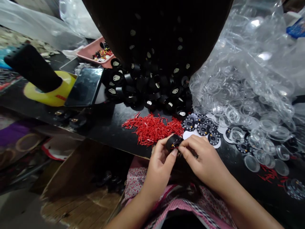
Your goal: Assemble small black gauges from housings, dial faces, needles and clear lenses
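Observation:
My left hand (159, 163) grips a small black round gauge housing (172, 142) by its rim, with the dial side tilted toward me. My right hand (202, 157) is closed in a pinch against the right edge of that dial. A bit of red shows by these fingertips, but what they hold is too small to make out. Just beyond my hands lies a pile of thin red pointers (152, 128). Black printed dials (203, 128) overlap beside it on the right, with white discs among them.
Many black housings (152, 86) spill from a dark container (157, 25) at the back. Clear round covers (234, 114) spread from a plastic bag (257, 63) at right. At left are a phone (84, 86), a yellow tape roll (50, 92) and a pink tray (88, 51).

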Action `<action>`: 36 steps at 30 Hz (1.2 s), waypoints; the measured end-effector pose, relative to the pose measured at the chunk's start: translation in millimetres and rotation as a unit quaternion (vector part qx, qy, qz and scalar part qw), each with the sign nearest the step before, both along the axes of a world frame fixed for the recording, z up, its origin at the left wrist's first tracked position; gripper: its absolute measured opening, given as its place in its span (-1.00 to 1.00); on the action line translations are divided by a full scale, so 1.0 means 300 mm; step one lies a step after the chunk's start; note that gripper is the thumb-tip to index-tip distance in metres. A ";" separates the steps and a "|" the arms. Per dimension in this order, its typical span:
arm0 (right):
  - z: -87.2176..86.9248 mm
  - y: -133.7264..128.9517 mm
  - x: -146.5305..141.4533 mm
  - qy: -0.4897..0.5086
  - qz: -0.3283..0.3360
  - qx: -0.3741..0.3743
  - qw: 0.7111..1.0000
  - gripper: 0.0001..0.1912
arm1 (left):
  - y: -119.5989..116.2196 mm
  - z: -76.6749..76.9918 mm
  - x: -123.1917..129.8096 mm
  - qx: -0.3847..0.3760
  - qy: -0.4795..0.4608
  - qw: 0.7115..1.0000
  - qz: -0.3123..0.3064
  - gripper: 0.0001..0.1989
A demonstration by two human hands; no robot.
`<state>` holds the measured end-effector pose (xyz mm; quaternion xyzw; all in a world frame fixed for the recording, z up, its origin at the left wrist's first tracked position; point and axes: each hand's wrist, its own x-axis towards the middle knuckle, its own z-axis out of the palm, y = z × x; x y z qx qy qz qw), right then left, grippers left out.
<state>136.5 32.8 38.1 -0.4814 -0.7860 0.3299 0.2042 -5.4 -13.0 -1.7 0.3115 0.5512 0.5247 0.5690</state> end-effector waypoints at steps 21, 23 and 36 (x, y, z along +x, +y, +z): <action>0.008 -0.066 -0.026 0.106 -0.041 -0.035 0.993 -0.81 | -0.039 0.010 -0.022 0.103 0.174 0.979 0.004 -0.65; 0.004 -0.059 -0.023 0.102 -0.042 -0.049 0.993 -0.78 | -0.037 0.001 -0.023 0.099 0.168 0.981 0.005 -0.64; -0.029 0.005 -0.006 -0.049 0.049 0.155 0.985 -0.87 | -0.010 -0.026 -0.039 -0.086 -0.096 0.991 -0.030 -0.65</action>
